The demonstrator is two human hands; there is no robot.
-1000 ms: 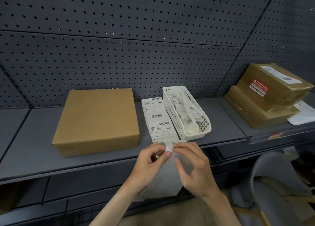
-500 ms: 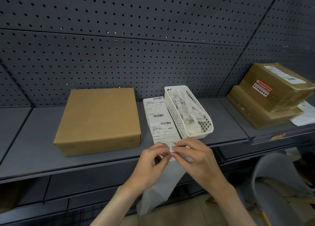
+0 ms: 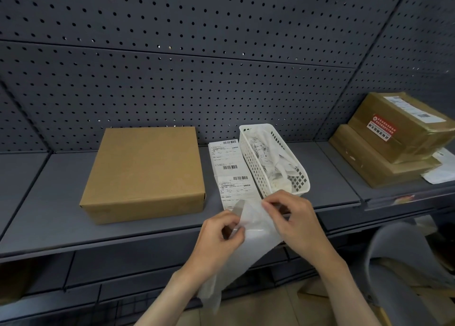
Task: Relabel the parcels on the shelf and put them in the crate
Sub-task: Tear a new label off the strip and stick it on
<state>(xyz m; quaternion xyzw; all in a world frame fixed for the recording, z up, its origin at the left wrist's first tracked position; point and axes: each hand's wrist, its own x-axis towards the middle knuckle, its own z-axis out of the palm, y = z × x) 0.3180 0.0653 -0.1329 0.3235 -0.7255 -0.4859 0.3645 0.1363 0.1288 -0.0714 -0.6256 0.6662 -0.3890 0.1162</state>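
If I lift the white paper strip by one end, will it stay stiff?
Probably not: the paper strip already droops limply below both hands. It looks thin and light, so it may flutter or curl. A firm pull could tear it.

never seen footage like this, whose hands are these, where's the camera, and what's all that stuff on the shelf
There is no machine: a person wears one camera on the head, looking down at both bare hands. The left hand and right hand are peeling a label strip apart from its backing paper. On the grey shelf lie a plain brown box, a sheet of printed labels, and a white basket holding paper scraps. Two taped parcels are stacked to the right.
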